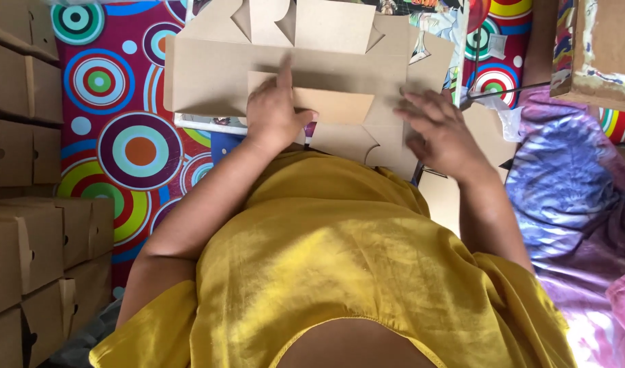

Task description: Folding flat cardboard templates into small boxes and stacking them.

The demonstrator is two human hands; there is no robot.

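The flat cardboard box blank point(312, 75) lies spread before the person over the circle-patterned mat point(121, 136), the left hand point(275, 116) pressing its folded flap with forefinger extended, the right hand point(442, 136) resting open-fingered on its right edge.

My left hand point(277, 114) presses flat on the unfolded cardboard box blank point(305, 75), index finger pointing up along the fold. My right hand point(440, 136) lies open on the blank's right side. Folded cardboard boxes point(33, 238) are stacked far left of my hands, on the mat with coloured circles point(121, 143).
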